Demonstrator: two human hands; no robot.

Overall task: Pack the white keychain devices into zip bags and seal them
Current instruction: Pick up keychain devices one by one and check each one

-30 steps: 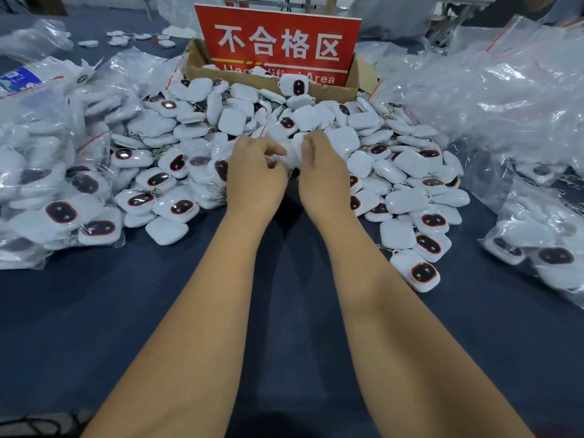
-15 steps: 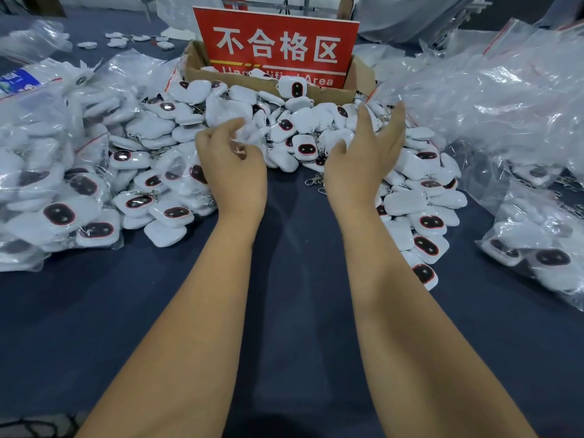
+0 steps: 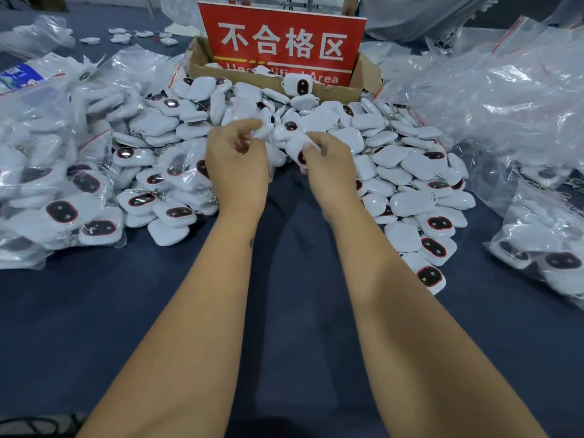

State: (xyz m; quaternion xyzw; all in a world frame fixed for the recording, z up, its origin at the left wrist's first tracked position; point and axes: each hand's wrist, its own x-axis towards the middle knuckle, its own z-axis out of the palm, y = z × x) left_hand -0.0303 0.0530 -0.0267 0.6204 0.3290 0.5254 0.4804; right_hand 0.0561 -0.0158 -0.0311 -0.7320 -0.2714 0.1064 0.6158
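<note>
My right hand (image 3: 328, 172) pinches a white keychain device (image 3: 298, 147) at the front of the heap; my left hand (image 3: 237, 165) has its fingers curled around what looks like a clear zip bag (image 3: 264, 132), though I can't tell for sure. I'd hold the bag mouth wide and slide the device in flat. Around them lie loose devices (image 3: 407, 167), smooth rounded squares with dark ovals, and crinkly filled bags (image 3: 47, 159) on blue cloth (image 3: 284, 311).
</note>
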